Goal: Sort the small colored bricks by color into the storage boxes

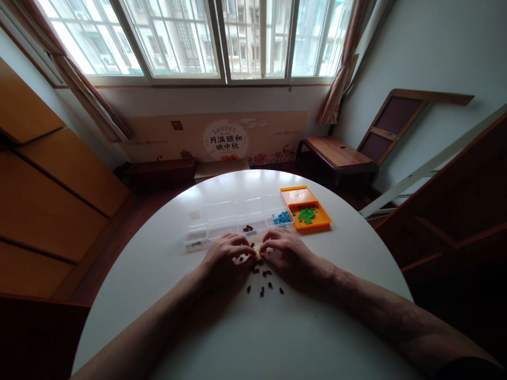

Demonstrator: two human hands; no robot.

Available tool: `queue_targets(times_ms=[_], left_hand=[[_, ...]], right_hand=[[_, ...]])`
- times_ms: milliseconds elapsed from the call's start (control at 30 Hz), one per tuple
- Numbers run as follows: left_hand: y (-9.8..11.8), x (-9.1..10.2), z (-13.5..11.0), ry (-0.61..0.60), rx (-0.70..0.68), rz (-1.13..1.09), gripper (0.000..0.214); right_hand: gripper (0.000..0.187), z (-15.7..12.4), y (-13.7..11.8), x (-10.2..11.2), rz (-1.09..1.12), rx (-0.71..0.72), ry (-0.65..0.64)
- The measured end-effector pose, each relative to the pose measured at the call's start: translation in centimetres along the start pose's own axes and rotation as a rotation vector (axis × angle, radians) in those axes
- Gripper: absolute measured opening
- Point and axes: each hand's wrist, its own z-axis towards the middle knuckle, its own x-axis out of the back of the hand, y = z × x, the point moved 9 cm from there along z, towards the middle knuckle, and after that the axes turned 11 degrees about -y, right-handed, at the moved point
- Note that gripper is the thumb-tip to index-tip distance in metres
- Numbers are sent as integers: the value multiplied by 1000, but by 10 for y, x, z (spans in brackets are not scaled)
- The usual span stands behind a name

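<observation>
My left hand (225, 257) and my right hand (285, 254) rest on a round white table (245, 332), fingertips pinched together around a small yellowish piece (257, 254). Both hands are closed on it. Several small dark brown pieces (264, 285) lie scattered on the table just in front of and under my fingers. Right behind my hands stands a clear plastic compartment box (237, 216); it holds a few brown pieces (247, 228) and blue pieces (282, 217) in separate compartments.
An orange tray (317, 217) with green pieces (306, 214) sits right of the clear box. A wooden bench (336, 153) and leaning boards stand at the right wall. Wooden cabinets are on the left. Windows run along the far wall.
</observation>
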Motion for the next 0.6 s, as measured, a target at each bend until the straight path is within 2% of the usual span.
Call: queue_targets(times_ms=[433,600], left_hand=[[2,-2,1,-57,3,-33,6],[0,-1,-1,-6,9,3,16]], right_hand=[[6,0,-4,4,-35,-21,17],[12,-1,5,7,-60,-99,51]])
